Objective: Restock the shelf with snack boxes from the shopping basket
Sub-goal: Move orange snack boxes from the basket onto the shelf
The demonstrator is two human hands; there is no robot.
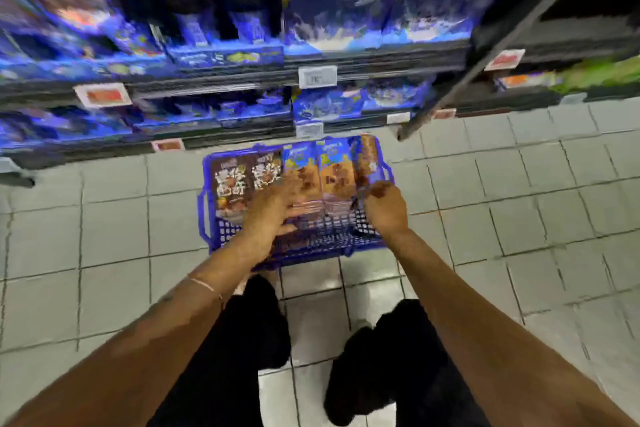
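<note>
A blue plastic shopping basket (211, 236) stands on the tiled floor in front of the shelves. Several snack boxes lie side by side in it: two brown boxes (242, 184) on the left and blue boxes (334, 170) on the right. My left hand (273, 215) reaches into the basket, fingers spread over the near ends of the middle boxes. My right hand (384, 206) is over the basket's right side, its fingers curled at the rightmost box (367, 156). The image is blurred, so the exact grip is unclear.
Dark shelves (374, 61) stacked with blue snack boxes fill the upper view, with price tags (317, 76) on their edges. A dark shelf post (485, 62) slants down at the right. Grey floor tiles (519, 201) surround the basket. My legs in black are below.
</note>
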